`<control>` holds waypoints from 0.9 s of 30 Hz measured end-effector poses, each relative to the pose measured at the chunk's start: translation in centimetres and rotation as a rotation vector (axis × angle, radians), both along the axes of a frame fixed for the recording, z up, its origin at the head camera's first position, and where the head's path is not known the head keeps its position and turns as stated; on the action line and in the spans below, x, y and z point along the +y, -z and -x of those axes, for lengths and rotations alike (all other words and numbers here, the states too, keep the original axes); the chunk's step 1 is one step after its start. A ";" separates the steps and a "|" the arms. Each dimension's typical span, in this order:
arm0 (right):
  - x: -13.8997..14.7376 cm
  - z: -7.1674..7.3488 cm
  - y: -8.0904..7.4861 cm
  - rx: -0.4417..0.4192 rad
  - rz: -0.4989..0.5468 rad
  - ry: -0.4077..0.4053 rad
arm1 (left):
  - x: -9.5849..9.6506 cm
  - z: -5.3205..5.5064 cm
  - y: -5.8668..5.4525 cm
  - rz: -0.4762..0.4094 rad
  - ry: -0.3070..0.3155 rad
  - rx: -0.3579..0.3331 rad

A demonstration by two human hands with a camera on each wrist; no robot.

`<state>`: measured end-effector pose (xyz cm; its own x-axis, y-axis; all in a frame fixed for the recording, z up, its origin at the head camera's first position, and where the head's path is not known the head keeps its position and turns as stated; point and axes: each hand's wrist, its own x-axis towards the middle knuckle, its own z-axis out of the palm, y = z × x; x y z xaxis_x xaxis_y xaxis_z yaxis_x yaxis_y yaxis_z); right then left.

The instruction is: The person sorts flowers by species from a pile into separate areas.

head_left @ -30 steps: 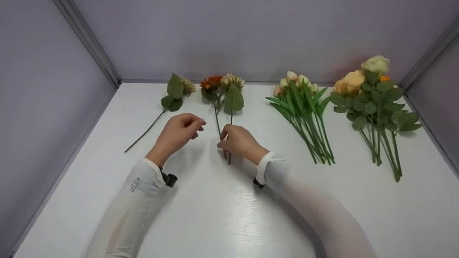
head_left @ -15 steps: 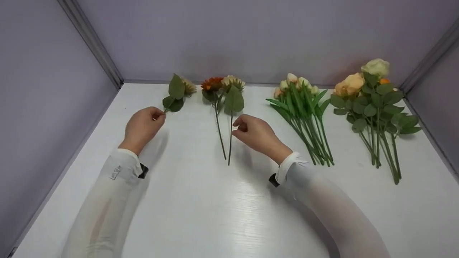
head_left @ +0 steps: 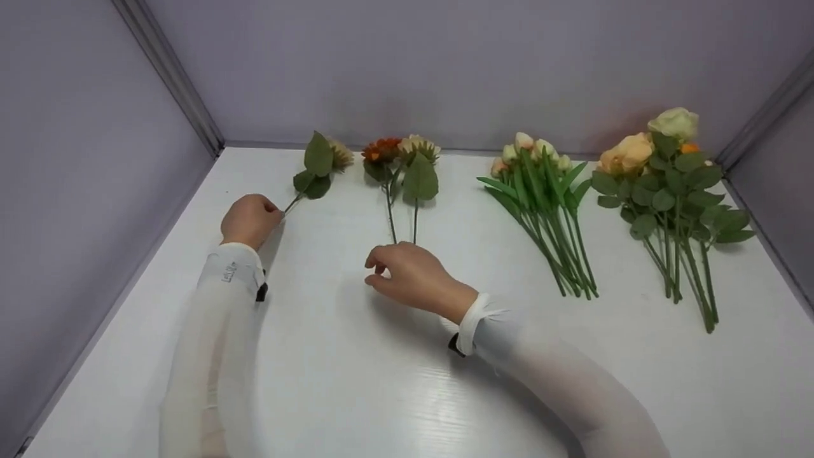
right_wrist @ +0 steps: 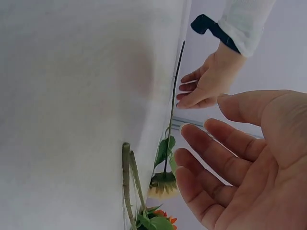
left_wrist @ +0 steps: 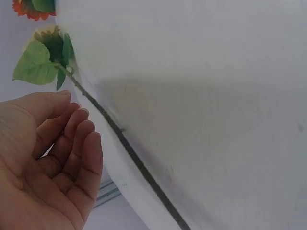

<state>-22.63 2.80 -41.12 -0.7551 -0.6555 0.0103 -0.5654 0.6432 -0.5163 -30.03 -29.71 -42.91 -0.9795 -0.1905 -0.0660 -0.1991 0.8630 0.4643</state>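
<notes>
My left hand [head_left: 249, 219] is beside the stem of a single cream daisy-like flower [head_left: 342, 156] lying at the far left. In the left wrist view its loosely bent fingers and thumb tip are close to the stem [left_wrist: 122, 136], with a gap between thumb and fingers. My right hand [head_left: 416, 277], fingers relaxed and holding nothing, hovers over the lower stem ends of an orange-red flower [head_left: 381, 150] and another cream flower [head_left: 420, 145], hiding those ends in the head view. The right wrist view shows the two cut ends [right_wrist: 126, 148] apart from that hand.
On the white table [head_left: 356, 394], a bunch of tulips [head_left: 540, 197] lies right of centre. Roses [head_left: 674, 184] with leafy stems lie at the far right. Grey panels [head_left: 432, 70] close off the back and sides.
My left hand has moved left to the single flower. The right hand has let go of the pair's stems, drawn right, then come back left and nearer over their lower ends.
</notes>
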 end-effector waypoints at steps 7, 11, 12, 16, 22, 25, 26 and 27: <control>-0.1 -1.2 0.3 0.003 0.028 -0.017 | 0.7 0.9 0.5 0.070 0.004 0.013; 0.3 -1.2 0.4 -0.004 0.056 -0.007 | 0.5 1.1 0.0 0.083 0.011 0.005; 0.5 -1.2 0.4 -0.004 0.064 -0.003 | 0.5 1.1 -0.2 0.083 0.012 0.005; 1.2 -0.9 0.6 -0.012 0.088 0.019 | 0.1 0.9 -1.0 0.000 -0.003 0.016; 3.3 -0.1 0.4 -0.050 0.133 0.075 | 1.2 0.4 -3.0 -0.310 -0.028 0.057; 5.0 0.3 -0.1 -0.079 0.157 0.135 | 2.8 0.4 -4.4 -0.502 -0.019 0.094; 5.5 0.5 -0.3 -0.087 0.164 0.157 | 3.5 0.5 -4.8 -0.564 -0.014 0.110; 6.1 0.6 -0.5 -0.093 0.173 0.180 | 4.3 0.4 -5.2 -0.628 -0.011 0.122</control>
